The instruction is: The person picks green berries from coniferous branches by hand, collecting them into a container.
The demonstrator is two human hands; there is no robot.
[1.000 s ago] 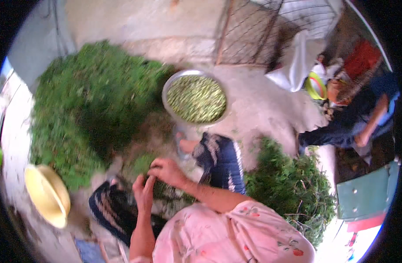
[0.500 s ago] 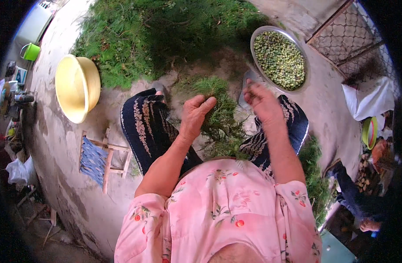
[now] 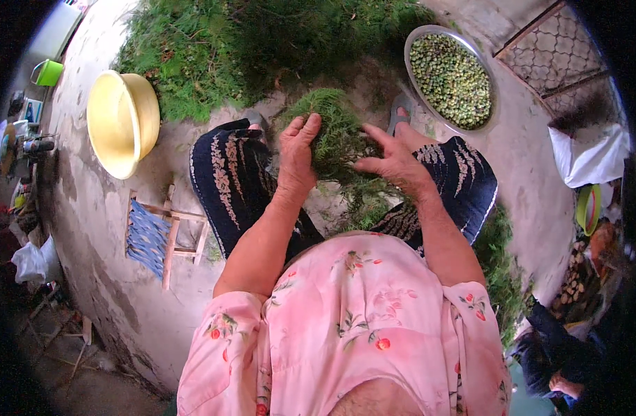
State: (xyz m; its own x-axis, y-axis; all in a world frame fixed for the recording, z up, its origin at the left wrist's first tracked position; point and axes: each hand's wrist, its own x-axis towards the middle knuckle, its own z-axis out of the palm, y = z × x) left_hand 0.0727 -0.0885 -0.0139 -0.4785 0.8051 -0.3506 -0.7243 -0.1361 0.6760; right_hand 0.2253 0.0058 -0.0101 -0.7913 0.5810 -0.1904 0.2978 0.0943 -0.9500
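Between my knees is a feathery green branch (image 3: 332, 142), its bushy top bending forward and its lower stems trailing toward my lap. My left hand (image 3: 298, 154) holds it from the left side; some of the fingers are hidden behind the greenery. From the right comes my right hand (image 3: 399, 166), thumb and forefinger stretched apart at the branch's edge. Its other fingers are partly out of sight, and no picked piece shows in it. Ahead of my feet spreads a large heap of the same feathery branches (image 3: 193, 69).
A metal basin (image 3: 493, 90) full of small round green fruits stands front right. To the left are a yellow tub (image 3: 113, 125) and a small folding stool (image 3: 169, 239). More greenery (image 3: 494, 270) lies beside my right hip. Another person's hand (image 3: 566, 385) shows at lower right.
My right hand has come down and inward to the branch, its fingers spreading. My left hand has risen slightly and turned more upright, and the branch's top has shifted forward.
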